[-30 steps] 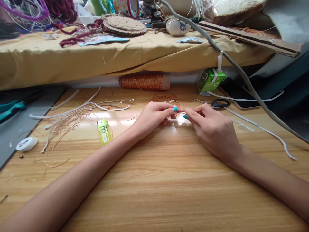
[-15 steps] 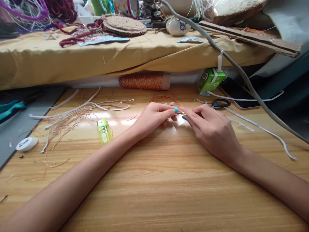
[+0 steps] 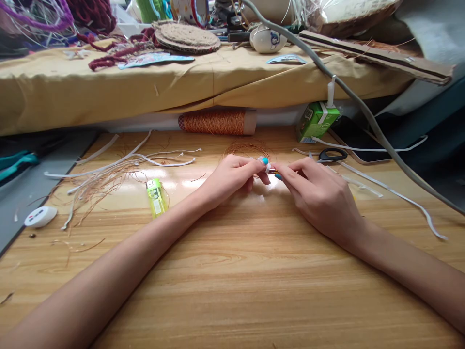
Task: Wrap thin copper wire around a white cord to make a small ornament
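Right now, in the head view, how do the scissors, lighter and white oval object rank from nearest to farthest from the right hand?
1. Scissors, just beyond the right hand.
2. Lighter, out to the left.
3. White oval object, far left.

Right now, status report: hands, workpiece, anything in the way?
Left hand pinching small white piece. Right hand holding slim gold-toned tool, close by. Possible snag: orange thread coil behind; black-handled scissors beyond right hand.

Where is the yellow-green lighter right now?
In the head view, the yellow-green lighter lies left of centre on the wooden table, just beyond the left forearm and left of the left hand.
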Demonstrator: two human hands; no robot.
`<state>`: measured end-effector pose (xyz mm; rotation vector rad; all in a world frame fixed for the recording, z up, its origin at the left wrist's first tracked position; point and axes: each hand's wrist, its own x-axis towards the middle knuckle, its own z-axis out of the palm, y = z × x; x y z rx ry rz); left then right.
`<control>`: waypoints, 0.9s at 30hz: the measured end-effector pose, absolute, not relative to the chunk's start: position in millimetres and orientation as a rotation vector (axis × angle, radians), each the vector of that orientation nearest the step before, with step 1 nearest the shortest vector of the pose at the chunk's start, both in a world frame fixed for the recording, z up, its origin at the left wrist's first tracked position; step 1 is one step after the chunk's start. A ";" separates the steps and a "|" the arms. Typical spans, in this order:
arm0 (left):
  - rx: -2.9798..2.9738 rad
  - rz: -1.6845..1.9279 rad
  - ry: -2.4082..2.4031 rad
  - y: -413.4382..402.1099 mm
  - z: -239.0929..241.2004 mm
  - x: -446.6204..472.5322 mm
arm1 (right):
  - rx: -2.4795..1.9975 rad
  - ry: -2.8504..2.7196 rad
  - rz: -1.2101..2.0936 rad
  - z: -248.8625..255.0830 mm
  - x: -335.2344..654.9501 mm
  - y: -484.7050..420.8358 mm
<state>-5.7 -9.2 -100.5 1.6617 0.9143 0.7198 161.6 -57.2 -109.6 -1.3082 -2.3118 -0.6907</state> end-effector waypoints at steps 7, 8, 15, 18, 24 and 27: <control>1.678 0.666 0.981 -10.4 -100.5 -4.1 | -1.262 -2.355 -0.870 -109.8 162.3 -56.6; 1.684 0.663 0.981 -10.6 -100.3 -4.0 | -1.260 -2.359 -0.877 -109.8 162.3 -56.6; 1.730 0.703 0.940 -9.1 -100.4 -3.6 | -1.201 -2.362 -0.932 -106.0 160.6 -57.0; 1.752 0.704 0.932 -8.0 -100.9 -4.2 | -1.166 -2.371 -0.939 -105.0 160.2 -56.5; 1.710 0.684 0.896 -8.0 -100.4 -3.9 | -1.191 -2.370 -0.893 -107.4 160.8 -56.0; 1.656 0.671 0.881 -8.0 -100.1 -3.7 | -1.201 -2.359 -0.865 -108.1 160.7 -57.0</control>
